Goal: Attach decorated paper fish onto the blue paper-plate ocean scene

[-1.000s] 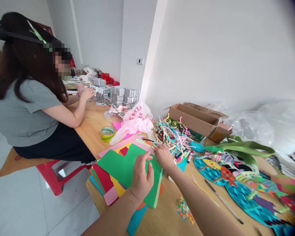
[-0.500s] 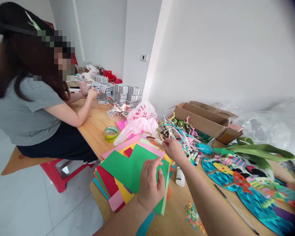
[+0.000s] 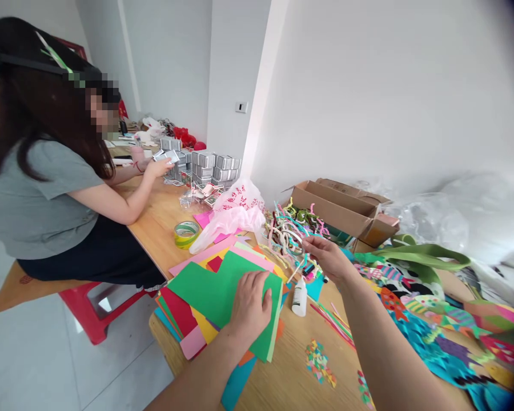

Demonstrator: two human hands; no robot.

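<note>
My left hand point(image 3: 252, 305) lies flat over green paper point(image 3: 214, 285), fingers stretched out and holding nothing. The green sheet, with a notch cut from its upper edge, tops a stack of coloured paper. My right hand point(image 3: 328, 257) is raised at the near edge of a tangled heap of pipe cleaners point(image 3: 282, 234), thumb and fingertips pinched together. A thin white strip point(image 3: 297, 271) shows just below those fingertips; whether they grip it is unclear. A white glue bottle point(image 3: 299, 298) stands below my right hand, beside the paper stack.
Small paper bits point(image 3: 320, 361) and thin coloured strips point(image 3: 334, 322) lie on the table. Tape point(image 3: 187, 234) and a plastic bag point(image 3: 240, 214) sit behind the paper. Felt fish pieces point(image 3: 445, 319) cover the right side; a cardboard box point(image 3: 334, 205) stands behind. At left, a co-worker point(image 3: 47, 194) handles cards.
My right hand has moved right, and its fingers now point left in a pinch. My left hand has flattened onto the green paper. The view has shifted slightly; the glue bottle is now plainly visible.
</note>
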